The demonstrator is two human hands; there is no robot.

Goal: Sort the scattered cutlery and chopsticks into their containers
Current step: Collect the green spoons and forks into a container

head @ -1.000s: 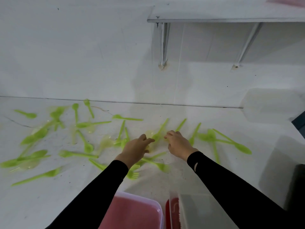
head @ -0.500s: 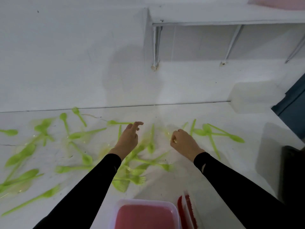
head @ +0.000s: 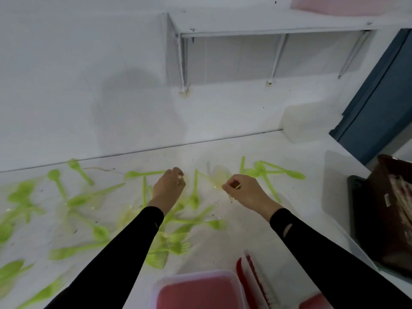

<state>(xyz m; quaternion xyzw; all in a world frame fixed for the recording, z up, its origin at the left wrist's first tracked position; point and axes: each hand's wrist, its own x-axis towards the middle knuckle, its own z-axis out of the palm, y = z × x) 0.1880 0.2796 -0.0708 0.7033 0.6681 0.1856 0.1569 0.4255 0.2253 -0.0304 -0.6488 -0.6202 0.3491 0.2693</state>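
Pick-up step: bright-green plastic spoons and forks [head: 193,200] strew the white tabletop [head: 312,197] beyond the pink-bottomed clear tub [head: 196,288] at its near edge – the right hand [head: 244,192] pinches a pale translucent plastic utensil [head: 217,177], the left hand [head: 169,186] is curled (contents unclear) – next, lift tubward.

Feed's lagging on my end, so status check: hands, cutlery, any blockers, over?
Left hand curled low over table, grip unclear. Right hand pinches pale piece, type unclear. Green cutlery lies scattered between and left of hands. No blocker seen.
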